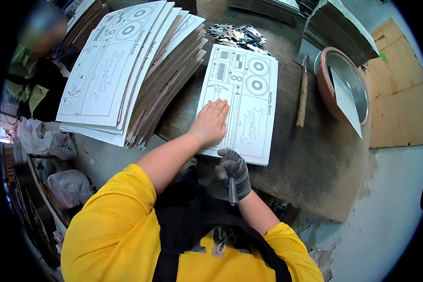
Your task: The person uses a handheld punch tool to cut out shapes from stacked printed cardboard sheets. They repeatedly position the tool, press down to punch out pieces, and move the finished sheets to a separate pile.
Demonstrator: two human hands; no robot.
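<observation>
A white printed sheet (263, 110), with line drawings of wrenches, a hammer and round parts, lies at the table's near edge. My bare left hand (210, 123) rests flat on its left part, fingers stretched out. At the sheet's near edge my right hand (236, 170), in a grey striped glove, is closed around a short grey metal rod-like tool (232, 190) that points down toward me. The glove hides the tool's upper part, so its kind cannot be made out. Beyond the sheet's far edge sits a pile of small wrench-shaped cutouts (239, 36).
A tall leaning stack of printed boards (169, 87) stands at left. To the right lie a wooden-handled tool (302, 94) and a pinkish-brown bowl (322, 87) with a white card (348, 105) leaning in it. More stacked boards (338, 33) stand behind. Another person (35, 70) is at far left.
</observation>
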